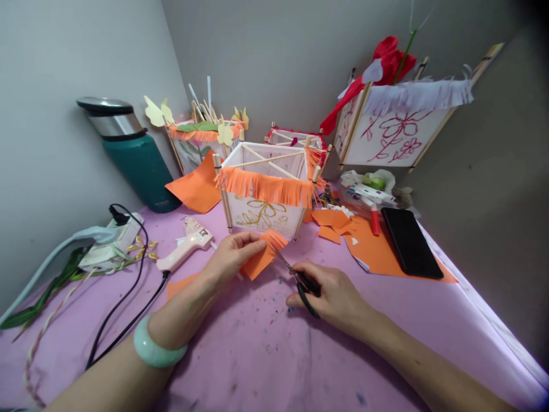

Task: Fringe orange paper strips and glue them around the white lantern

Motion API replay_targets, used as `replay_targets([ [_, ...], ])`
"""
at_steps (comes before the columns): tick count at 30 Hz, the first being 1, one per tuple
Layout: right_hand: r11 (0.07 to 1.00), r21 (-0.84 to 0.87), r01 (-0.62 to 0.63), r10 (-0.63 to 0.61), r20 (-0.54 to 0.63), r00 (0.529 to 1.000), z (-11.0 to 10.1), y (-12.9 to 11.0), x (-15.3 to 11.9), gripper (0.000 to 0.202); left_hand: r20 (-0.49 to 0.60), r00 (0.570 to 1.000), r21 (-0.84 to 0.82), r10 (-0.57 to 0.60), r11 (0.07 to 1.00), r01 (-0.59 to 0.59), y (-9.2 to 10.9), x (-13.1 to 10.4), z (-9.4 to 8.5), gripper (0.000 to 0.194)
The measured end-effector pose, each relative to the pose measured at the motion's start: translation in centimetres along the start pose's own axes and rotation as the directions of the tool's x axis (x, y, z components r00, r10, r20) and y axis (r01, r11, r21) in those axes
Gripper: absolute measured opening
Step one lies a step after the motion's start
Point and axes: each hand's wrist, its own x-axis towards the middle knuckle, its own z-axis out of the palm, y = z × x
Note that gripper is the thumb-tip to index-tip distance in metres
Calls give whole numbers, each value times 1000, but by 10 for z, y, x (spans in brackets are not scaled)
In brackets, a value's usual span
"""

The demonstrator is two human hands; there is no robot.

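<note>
Between thumb and fingers, my left hand (234, 254) pinches a small piece of orange paper (259, 262) whose far edge is cut into fringe. My right hand (332, 292) is closed around the black handles of a pair of scissors (305, 286), its blades at the paper's fringed edge. Just behind stands a box-shaped lantern (268, 209) of sticks and white panels, with a gold flower drawing and an orange paper fringe (266, 186) along its top. Tiny coloured scraps lie on the purple cloth (266, 355) below my hands.
Left are a pink glue gun (189, 246), its black cord, a power strip (107, 243) and a teal bottle (137, 163). Right lie orange scraps (330, 220), a black phone (409, 243) and a red-capped marker (374, 220). Another lantern (394, 131) hangs at upper right; others stand behind.
</note>
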Motion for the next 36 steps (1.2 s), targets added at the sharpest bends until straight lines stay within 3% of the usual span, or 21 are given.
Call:
replay_targets([
  [36,999,-31,43,-44,-43,998,7,12,0,28,-39,999,11,5,1000,-5,2,-3,5,20],
])
